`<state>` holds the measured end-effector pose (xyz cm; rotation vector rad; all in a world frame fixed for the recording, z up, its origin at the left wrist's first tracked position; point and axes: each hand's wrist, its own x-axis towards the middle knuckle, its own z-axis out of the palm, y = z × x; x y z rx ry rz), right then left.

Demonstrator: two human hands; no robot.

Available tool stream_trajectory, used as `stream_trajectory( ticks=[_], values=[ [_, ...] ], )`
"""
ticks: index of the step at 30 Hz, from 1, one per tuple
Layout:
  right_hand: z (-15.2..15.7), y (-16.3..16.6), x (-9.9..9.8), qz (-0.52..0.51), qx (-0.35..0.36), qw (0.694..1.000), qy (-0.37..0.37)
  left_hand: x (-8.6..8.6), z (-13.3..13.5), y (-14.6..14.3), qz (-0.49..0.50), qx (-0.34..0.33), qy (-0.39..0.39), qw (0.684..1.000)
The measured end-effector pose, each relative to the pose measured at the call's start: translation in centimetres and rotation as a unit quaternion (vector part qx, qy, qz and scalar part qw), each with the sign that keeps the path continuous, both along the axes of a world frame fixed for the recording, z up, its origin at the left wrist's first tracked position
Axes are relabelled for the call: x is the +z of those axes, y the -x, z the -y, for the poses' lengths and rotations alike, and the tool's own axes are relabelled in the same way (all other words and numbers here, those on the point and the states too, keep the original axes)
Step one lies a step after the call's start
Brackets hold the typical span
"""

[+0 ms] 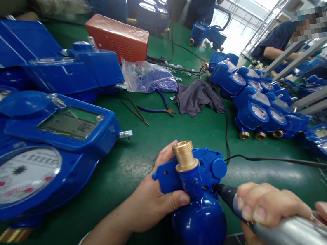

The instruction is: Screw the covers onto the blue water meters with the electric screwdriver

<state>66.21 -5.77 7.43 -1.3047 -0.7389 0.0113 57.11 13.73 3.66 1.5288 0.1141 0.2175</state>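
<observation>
My left hand (155,195) is closed round a blue water meter body (197,200) with a brass threaded fitting (184,156) pointing up; it stands at the near edge of the green bench (143,151). My right hand (279,212) grips a silver electric screwdriver (282,232). Its dark tip touches the meter's right side, just under the round blue cap. A black cable (283,161) runs from the tool to the right.
Finished blue meters with dials (32,161) crowd the left; more lie in a row (261,106) at the right. An orange box (117,36), a plastic bag of small parts (150,78), pliers (158,108) and a grey rag (198,97) lie mid-bench. Another person (278,40) sits far right.
</observation>
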Motion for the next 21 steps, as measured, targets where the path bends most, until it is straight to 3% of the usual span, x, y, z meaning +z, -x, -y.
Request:
stream_trajectory(
  ticks=[2, 4, 10, 15, 21],
  values=[
    [-0.7, 0.5, -0.5, -0.01, -0.076, 0.992, -0.097, 0.1, 0.1, 0.1, -0.01, 0.007, -0.001, 1.0],
    [-1.3, 0.7, -0.4, -0.005, -0.117, 0.983, -0.141, 0.1, 0.2, 0.1, -0.023, 0.013, 0.001, 1.0],
    [-1.4, 0.4, 1.5, 0.056, -0.119, 0.99, -0.048, -0.2, 0.0, 0.1, 0.005, 0.001, 0.006, 1.0],
    [-1.5, 0.6, 1.2, 0.035, -0.103, 0.989, -0.105, -0.2, -0.1, 0.0, 0.007, 0.009, -0.036, 0.999],
    [-0.8, 0.4, 0.4, 0.038, -0.037, 0.996, -0.068, -0.2, 0.0, 0.0, 0.014, 0.017, 0.003, 1.0]
  ],
)
